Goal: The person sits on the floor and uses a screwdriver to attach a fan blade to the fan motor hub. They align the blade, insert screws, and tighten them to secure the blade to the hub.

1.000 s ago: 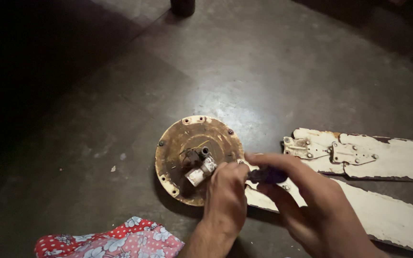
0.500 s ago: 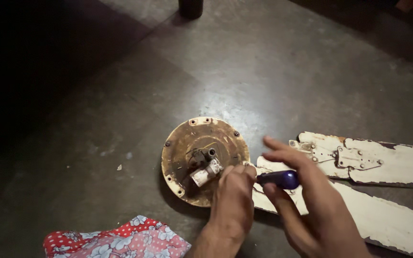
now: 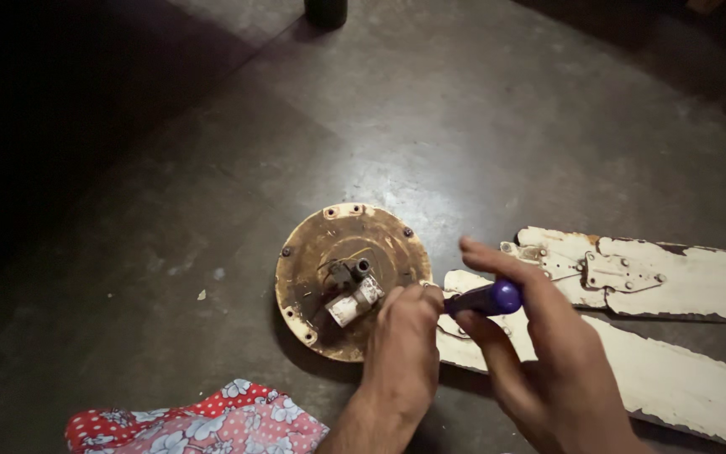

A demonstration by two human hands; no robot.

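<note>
Right hand [image 3: 548, 353] pinching purple screwdriver [image 3: 485, 298], left hand [image 3: 401, 345] closed at its tip, on rim of rusty fan hub [image 3: 329, 252] on floor [image 3: 170, 168], white blades [image 3: 674, 277] beside.

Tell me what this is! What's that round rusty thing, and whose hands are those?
The camera sits on a person's head and looks down, so the hands are theirs. On the dark floor lies a round rusty fan motor, with worn white fan blades beside it. The right hand holds a screwdriver with a blue handle. The left hand rests at the motor's edge, near the tool's tip. A red flowered cloth lies nearby.
</note>
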